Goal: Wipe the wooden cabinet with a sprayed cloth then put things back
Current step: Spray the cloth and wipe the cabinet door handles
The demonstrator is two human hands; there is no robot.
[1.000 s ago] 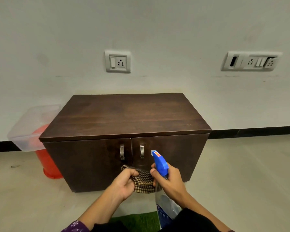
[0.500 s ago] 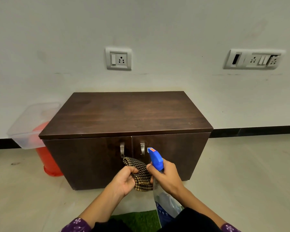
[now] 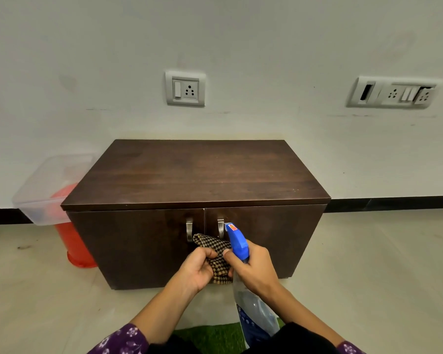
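- Against the white wall stands the wooden cabinet (image 3: 195, 175), dark brown, with both doors closed. Two metal handles (image 3: 189, 229) sit side by side at the middle of its front.
- Before the cabinet doors, just below the handles, the left hand (image 3: 197, 269) grips a bunched checked cloth (image 3: 216, 254). Its fingers are curled round the fabric.
- Just right of the cloth, before the cabinet's right door, the right hand (image 3: 256, 269) is wrapped round the neck of a spray bottle (image 3: 253, 315).
- The bottle's blue head rises above the fist, with the nozzle close to the cabinet's right handle. Its clear body hangs down toward the person.
- Left of the cabinet, a clear plastic container (image 3: 46, 190) rests on a red bucket (image 3: 72, 241), which is partly hidden by the cabinet's side.
- Above the cabinet, a single socket plate (image 3: 185, 88) is on the wall. A longer switch panel (image 3: 394, 92) is mounted up and to the cabinet's right.
- Nearer the person than the cabinet, a strip of green mat (image 3: 210, 338) shows between the forearms.
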